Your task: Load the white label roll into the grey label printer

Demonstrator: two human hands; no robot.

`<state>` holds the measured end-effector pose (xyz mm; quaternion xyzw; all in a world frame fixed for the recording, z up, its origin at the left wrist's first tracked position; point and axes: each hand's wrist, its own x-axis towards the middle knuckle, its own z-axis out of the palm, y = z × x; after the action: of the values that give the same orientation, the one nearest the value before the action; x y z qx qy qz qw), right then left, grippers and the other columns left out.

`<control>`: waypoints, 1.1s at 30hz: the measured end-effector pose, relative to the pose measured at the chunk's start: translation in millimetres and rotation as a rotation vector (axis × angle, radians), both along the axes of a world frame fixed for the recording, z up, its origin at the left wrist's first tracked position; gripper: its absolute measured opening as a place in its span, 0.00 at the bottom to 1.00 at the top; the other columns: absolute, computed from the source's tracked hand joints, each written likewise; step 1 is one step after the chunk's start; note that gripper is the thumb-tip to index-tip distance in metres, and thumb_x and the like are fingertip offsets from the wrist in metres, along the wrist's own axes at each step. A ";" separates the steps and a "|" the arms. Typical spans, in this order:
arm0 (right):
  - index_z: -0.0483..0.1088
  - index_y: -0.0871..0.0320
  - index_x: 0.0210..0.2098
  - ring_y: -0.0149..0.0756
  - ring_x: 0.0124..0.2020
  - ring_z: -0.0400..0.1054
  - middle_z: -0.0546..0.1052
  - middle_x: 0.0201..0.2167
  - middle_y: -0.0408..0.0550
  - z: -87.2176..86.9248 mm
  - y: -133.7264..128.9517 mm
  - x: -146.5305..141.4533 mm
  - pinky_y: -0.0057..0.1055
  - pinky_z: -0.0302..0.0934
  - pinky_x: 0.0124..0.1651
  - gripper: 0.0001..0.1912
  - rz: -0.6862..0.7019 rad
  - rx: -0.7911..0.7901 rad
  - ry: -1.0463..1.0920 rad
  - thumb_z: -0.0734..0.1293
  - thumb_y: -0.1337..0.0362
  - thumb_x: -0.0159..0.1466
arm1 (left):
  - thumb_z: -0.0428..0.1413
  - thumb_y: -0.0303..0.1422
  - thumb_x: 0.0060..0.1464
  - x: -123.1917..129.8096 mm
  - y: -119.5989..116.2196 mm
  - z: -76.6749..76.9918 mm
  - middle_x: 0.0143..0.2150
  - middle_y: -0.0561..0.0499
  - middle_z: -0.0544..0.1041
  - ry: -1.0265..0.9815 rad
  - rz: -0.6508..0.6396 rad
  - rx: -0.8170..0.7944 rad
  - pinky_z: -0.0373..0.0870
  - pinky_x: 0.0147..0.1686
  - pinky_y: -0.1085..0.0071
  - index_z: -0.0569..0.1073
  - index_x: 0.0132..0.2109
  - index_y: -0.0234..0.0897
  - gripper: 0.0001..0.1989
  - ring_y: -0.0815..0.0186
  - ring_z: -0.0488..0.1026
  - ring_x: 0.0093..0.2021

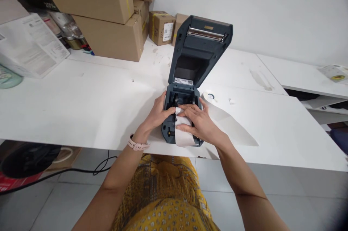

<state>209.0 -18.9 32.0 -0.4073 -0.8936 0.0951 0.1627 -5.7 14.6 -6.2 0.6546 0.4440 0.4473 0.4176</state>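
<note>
A dark label printer [203,48] stands on the white table with its lid raised. A strip of white label paper [185,136] runs out over its front edge. My left hand [159,113] is at the printer's left side, its thumb touching the paper inside and its other fingers partly hidden behind the casing. Lying over the paper in the printer bay, my right hand [197,120] has its fingers spread, with the fingertips on the paper and one finger by the right wall. Much of the paper in the bay is hidden under my right hand.
Cardboard boxes [108,37] are stacked at the back left, with a small taped box [161,29] beside them. Right of the printer lies a loose roll with a long white strip [231,122]. A printed white carton [29,44] sits far left.
</note>
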 end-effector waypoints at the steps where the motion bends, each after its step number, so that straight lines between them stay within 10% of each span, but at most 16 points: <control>1: 0.76 0.55 0.50 0.50 0.67 0.70 0.79 0.61 0.56 0.4 -0.2 0.0 0.65 0.36 0.77 0.22 -0.001 0.000 -0.006 0.65 0.44 0.72 | 0.59 0.35 0.57 -0.4 -0.4 -0.3 0.65 0.44 0.74 -0.003 0.001 -0.004 0.64 0.68 0.53 0.67 0.66 0.41 0.31 0.49 0.68 0.67; 14: 0.69 0.58 0.66 0.54 0.71 0.65 0.73 0.67 0.56 10.2 -45.8 9.8 0.66 0.49 0.73 0.25 0.000 0.176 -0.163 0.58 0.52 0.77 | 0.62 0.41 0.60 -1.1 -1.8 0.4 0.75 0.41 0.63 -0.130 -0.105 -0.131 0.61 0.72 0.48 0.58 0.73 0.44 0.38 0.48 0.63 0.73; 26: 0.73 0.57 0.60 0.51 0.65 0.72 0.77 0.63 0.57 18.0 -67.4 7.6 0.62 0.55 0.72 0.20 -0.035 0.240 -0.217 0.59 0.55 0.77 | 0.62 0.43 0.60 -1.8 -3.9 0.0 0.74 0.41 0.65 -0.152 -0.123 -0.146 0.62 0.71 0.45 0.57 0.74 0.45 0.39 0.47 0.64 0.73; 33: 0.75 0.61 0.56 0.53 0.59 0.75 0.79 0.61 0.61 19.3 -74.1 3.2 0.61 0.61 0.68 0.18 -0.025 0.304 -0.253 0.61 0.56 0.76 | 0.65 0.48 0.57 -3.3 -6.3 -10.3 0.82 0.44 0.45 -0.039 -0.149 -0.080 0.55 0.74 0.44 0.40 0.79 0.51 0.55 0.47 0.47 0.80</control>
<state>212.1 -92.9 51.3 -0.3979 -0.9059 -0.0949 0.1097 -9.0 8.3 -16.5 0.6599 0.4033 0.4094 0.4841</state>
